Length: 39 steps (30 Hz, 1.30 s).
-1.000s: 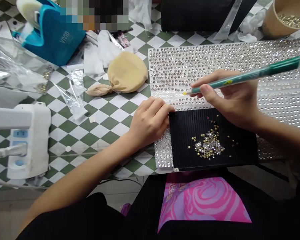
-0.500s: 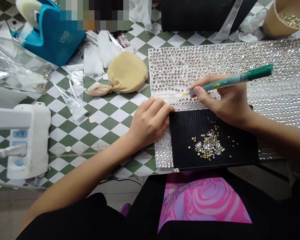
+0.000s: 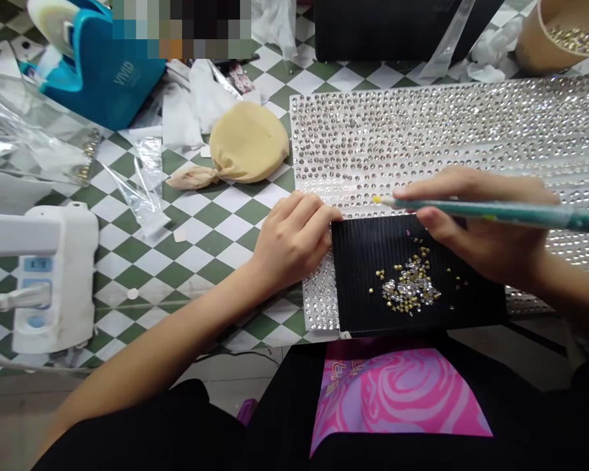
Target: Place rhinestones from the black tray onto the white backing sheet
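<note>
My right hand (image 3: 500, 252) grips a green pen-shaped tool (image 3: 510, 211), its yellow tip pointing left, just over the white sheet (image 3: 353, 144) set with rows of clear rhinestones. Whether the tip carries a stone is too small to tell. My left hand (image 3: 294, 239) is closed at the upper left corner of a black ridged tray (image 3: 358, 314), fingers curled together. That tray lies over the lower part of the sheet and bears a loose pile of gold-backed rhinestones (image 3: 412, 288). Part of its upper right corner is hidden behind my right hand.
A tan knotted pouch (image 3: 250, 140) lies left of the sheet. Beyond are a blue tape dispenser (image 3: 122, 78), clear plastic bags (image 3: 39, 131) and a black box (image 3: 373, 33). A tub (image 3: 535, 46) of stones stands at upper right, a white power strip (image 3: 59, 281) at left.
My right hand has moved right with the green tool, which now lies closer to level. Its tip has shifted slightly right and toward me. My left hand stays at the tray corner.
</note>
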Motion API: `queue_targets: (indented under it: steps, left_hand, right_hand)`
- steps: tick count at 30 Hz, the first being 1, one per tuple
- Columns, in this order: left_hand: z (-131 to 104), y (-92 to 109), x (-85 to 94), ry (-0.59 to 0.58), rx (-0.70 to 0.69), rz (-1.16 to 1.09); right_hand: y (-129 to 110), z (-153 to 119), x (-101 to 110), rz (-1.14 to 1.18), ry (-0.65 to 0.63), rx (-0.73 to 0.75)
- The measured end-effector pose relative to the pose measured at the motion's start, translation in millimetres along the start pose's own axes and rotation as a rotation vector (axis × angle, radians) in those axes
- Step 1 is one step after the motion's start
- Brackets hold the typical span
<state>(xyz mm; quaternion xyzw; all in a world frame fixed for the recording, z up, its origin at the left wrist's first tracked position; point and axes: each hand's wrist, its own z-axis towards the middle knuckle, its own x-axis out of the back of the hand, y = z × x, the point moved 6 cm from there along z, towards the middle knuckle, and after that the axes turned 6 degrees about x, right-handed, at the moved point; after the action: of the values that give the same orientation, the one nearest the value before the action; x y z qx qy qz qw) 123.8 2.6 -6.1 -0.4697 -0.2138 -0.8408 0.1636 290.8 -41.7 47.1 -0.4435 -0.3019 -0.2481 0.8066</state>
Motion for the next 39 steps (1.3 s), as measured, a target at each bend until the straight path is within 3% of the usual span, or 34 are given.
queue_targets:
  steps: [7,18,25,27,33,39]
  left_hand:
    - [0,0,-0.2,-0.015,0.012,-0.013]
    - [0,0,-0.4,-0.014,0.010,-0.005]
    - [0,0,-0.5,-0.018,0.008,-0.015]
    - [0,0,-0.5,-0.009,0.007,-0.017]
    - [0,0,-0.4,-0.002,-0.005,-0.007]
    - [0,0,0.4,-0.014,-0.004,0.007]
  right_hand:
    - [-18,-38,1,0.177,-0.124,-0.020]
    - [-27,-45,-13,0.217,-0.169,0.101]
    - [-7,-22,4,0.099,-0.021,-0.053]
    - [-1,-8,7,0.093,0.081,-0.008]
    - [22,27,-16,0.084,0.081,0.054]
    - [32,32,-31,0.017,0.012,0.021]
